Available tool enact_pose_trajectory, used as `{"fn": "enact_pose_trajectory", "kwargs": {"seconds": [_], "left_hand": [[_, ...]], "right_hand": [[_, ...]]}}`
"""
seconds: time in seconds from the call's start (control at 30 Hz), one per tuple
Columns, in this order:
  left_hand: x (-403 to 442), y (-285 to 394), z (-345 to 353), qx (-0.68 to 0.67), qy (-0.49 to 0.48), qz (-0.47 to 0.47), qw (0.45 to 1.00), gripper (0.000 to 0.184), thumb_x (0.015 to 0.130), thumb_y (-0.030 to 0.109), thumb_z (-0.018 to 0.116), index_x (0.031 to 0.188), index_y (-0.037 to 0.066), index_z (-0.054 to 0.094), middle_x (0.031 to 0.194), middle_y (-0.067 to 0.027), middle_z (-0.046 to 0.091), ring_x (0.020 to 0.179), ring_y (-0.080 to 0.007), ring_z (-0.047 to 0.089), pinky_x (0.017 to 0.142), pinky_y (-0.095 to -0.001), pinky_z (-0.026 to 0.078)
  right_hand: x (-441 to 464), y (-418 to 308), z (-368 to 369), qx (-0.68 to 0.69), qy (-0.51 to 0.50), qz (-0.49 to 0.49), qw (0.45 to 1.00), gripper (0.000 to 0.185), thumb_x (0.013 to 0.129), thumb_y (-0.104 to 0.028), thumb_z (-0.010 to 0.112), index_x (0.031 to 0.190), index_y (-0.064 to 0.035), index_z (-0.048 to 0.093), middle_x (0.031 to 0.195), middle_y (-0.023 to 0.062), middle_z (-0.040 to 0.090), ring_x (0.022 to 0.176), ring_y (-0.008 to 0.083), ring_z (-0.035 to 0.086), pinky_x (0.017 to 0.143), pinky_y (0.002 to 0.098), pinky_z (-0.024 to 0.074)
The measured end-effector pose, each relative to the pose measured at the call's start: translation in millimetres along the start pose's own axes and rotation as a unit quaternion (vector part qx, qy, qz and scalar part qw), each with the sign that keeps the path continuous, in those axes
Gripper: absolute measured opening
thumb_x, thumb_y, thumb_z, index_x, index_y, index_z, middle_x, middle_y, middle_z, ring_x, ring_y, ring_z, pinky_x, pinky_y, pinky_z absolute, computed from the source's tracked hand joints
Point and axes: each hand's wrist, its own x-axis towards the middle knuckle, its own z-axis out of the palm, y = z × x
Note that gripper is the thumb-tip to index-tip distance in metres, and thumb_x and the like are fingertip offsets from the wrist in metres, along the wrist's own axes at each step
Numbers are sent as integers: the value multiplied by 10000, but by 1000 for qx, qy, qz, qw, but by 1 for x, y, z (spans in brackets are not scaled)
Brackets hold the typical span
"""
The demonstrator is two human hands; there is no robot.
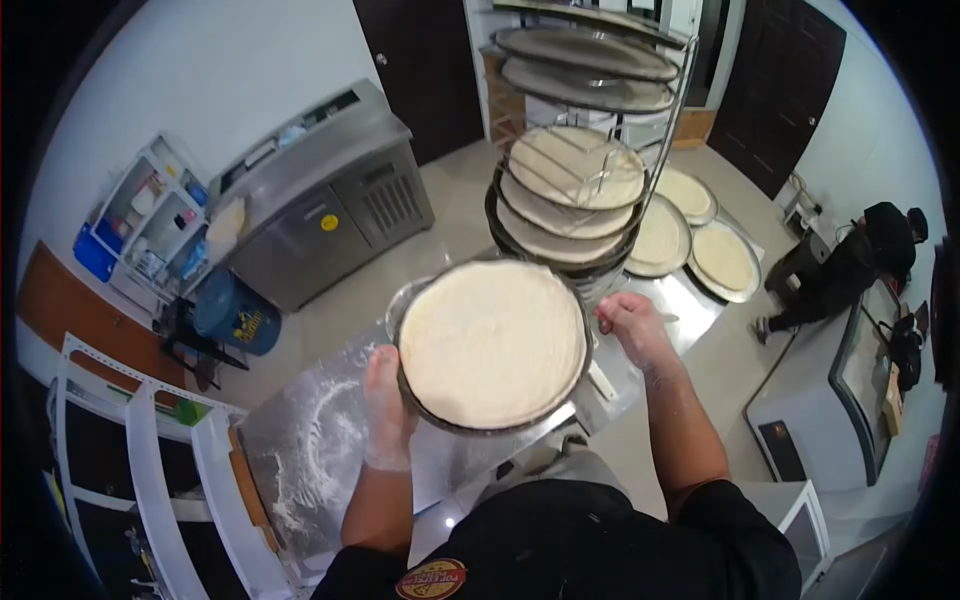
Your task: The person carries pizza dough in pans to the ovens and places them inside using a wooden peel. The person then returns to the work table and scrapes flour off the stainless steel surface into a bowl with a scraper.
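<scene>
A round pizza pan lined with a flat, pale disc of dough is held up over the metal worktable. My left hand grips its left rim, thumb up along the side. Just off the right rim is my right hand, its fingers curled closed; whatever may be inside them is hidden. A white-handled tool lies on the table beside the pan, partly covered by it.
Beyond the pan, a wire rack holds several dough-lined pans and bare ones above. More dough pans lie to its right. Flour dusts the table's left. A person in dark clothes stands at right, near a white freezer.
</scene>
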Motion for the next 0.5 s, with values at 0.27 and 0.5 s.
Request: {"fn": "enact_pose_trajectory", "kwargs": {"seconds": [0.27,0.5], "left_hand": [[61,98,125,-106,49,127,985,147,1012,200,512,1028,70,580,1005,-45,637,937,-153,644,791,-307,540],[95,110,223,-73,66,108,989,151,1008,210,520,1064,86,587,985,-40,647,886,-153,649,700,-303,542]], "right_hand": [[-33,-38,-4,176,18,-12,984,178,953,-165,643,1018,-10,700,849,16,654,730,117,579,677,255,467],[-38,5,-47,188,-82,73,976,253,957,-134,639,1167,4,667,973,63,683,825,100,609,745,241,494]]}}
